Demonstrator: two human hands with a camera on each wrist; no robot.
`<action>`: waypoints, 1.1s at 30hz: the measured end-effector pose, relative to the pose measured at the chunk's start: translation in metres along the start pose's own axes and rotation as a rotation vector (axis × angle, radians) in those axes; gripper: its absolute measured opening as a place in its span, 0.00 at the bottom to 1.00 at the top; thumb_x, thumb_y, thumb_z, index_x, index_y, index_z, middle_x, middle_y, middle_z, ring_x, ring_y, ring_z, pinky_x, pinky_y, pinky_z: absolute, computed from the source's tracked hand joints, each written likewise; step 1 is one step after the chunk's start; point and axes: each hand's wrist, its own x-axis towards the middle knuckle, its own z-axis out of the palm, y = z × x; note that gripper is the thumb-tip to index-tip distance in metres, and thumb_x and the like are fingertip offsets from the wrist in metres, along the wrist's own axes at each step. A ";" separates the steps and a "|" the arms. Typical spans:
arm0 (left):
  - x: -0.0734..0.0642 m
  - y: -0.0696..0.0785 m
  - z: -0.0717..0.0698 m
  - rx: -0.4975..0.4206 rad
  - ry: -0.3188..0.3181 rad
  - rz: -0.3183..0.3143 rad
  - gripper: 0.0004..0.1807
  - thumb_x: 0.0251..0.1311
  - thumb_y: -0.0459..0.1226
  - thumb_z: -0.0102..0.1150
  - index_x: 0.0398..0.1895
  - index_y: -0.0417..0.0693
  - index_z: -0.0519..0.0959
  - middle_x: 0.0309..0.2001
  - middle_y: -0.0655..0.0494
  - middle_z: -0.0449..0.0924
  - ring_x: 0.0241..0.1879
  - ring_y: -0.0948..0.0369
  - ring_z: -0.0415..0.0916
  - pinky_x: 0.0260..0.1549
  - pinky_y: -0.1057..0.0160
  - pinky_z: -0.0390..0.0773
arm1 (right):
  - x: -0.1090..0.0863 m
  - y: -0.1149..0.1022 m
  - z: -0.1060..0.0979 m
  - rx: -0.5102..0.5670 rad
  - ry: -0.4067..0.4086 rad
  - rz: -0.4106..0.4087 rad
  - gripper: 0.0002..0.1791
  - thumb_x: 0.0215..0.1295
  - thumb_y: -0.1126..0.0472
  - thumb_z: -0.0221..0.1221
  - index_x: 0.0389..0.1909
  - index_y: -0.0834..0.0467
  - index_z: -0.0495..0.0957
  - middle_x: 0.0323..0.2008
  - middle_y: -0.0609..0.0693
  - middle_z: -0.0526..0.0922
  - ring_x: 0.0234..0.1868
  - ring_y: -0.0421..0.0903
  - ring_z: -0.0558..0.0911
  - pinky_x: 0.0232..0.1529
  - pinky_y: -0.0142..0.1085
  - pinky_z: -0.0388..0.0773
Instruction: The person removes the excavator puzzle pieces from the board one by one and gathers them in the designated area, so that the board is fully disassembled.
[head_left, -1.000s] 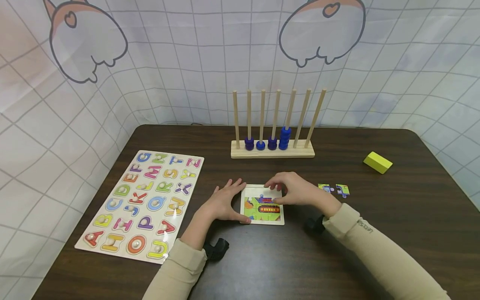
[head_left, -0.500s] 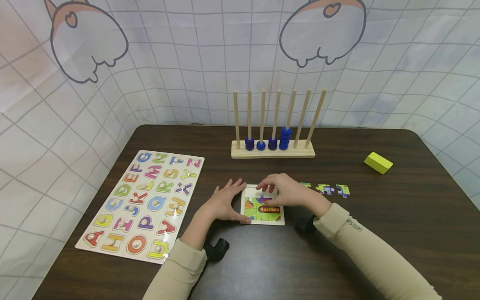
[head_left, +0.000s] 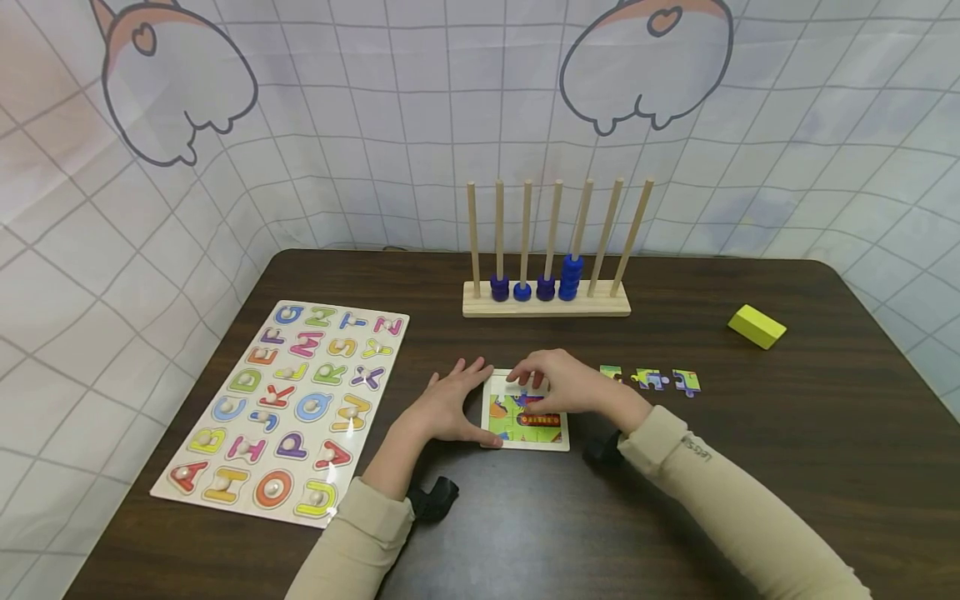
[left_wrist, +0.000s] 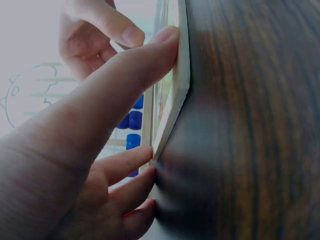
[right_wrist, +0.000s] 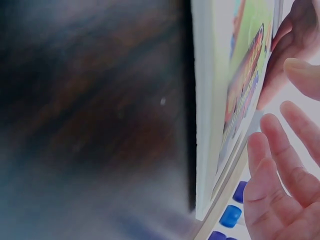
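Note:
A small square jigsaw puzzle (head_left: 532, 432) lies in a pale frame (head_left: 525, 447) on the table. Its lower part shows a tracked vehicle on green; a strip along the top is bare. My left hand (head_left: 448, 406) is spread along the frame's left side. In the left wrist view the thumb (left_wrist: 150, 55) presses the rim, and the fingertips (left_wrist: 145, 156) touch the edge farther along. Over the puzzle is my right hand (head_left: 558, 385), its thumb low over the vehicle and its fingers above the bare strip. The right wrist view shows nothing between that thumb (right_wrist: 305, 77) and the fingers.
Three loose jigsaw pieces, a green-topped one (head_left: 611, 372) and two others (head_left: 651, 379), (head_left: 686, 382), lie right of the right wrist. A peg abacus (head_left: 546, 307) stands behind the puzzle. An alphabet board (head_left: 285, 417) lies left, and a yellow block (head_left: 757, 326) sits back right.
My right hand has slid left across the puzzle, baring the green-topped loose piece that it covered a second ago. The left hand and the frame have stayed in place.

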 end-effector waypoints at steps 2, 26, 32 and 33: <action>0.000 0.000 0.000 -0.003 0.000 -0.002 0.56 0.35 0.56 0.72 0.69 0.50 0.56 0.71 0.54 0.48 0.70 0.53 0.38 0.63 0.43 0.39 | 0.001 -0.002 0.000 0.001 -0.002 0.006 0.21 0.51 0.62 0.66 0.47 0.62 0.78 0.41 0.52 0.79 0.38 0.46 0.77 0.38 0.36 0.76; 0.000 -0.001 0.001 -0.004 0.000 0.000 0.56 0.34 0.56 0.72 0.69 0.51 0.56 0.71 0.55 0.47 0.70 0.53 0.38 0.63 0.43 0.38 | 0.014 -0.010 0.012 -0.097 -0.036 0.084 0.16 0.47 0.57 0.70 0.36 0.59 0.82 0.36 0.50 0.77 0.33 0.44 0.76 0.34 0.31 0.74; 0.000 -0.001 0.000 -0.004 -0.002 0.005 0.56 0.35 0.56 0.72 0.69 0.51 0.56 0.71 0.54 0.47 0.70 0.53 0.38 0.63 0.43 0.38 | 0.017 -0.013 0.013 -0.102 -0.043 0.096 0.13 0.46 0.60 0.70 0.33 0.59 0.81 0.34 0.49 0.78 0.32 0.44 0.76 0.34 0.32 0.75; 0.000 -0.001 0.000 -0.004 -0.003 0.004 0.56 0.35 0.56 0.72 0.70 0.51 0.56 0.71 0.54 0.47 0.70 0.53 0.38 0.63 0.43 0.38 | 0.017 -0.013 0.013 -0.099 -0.044 0.098 0.13 0.46 0.60 0.70 0.33 0.59 0.81 0.34 0.49 0.78 0.32 0.44 0.77 0.34 0.32 0.75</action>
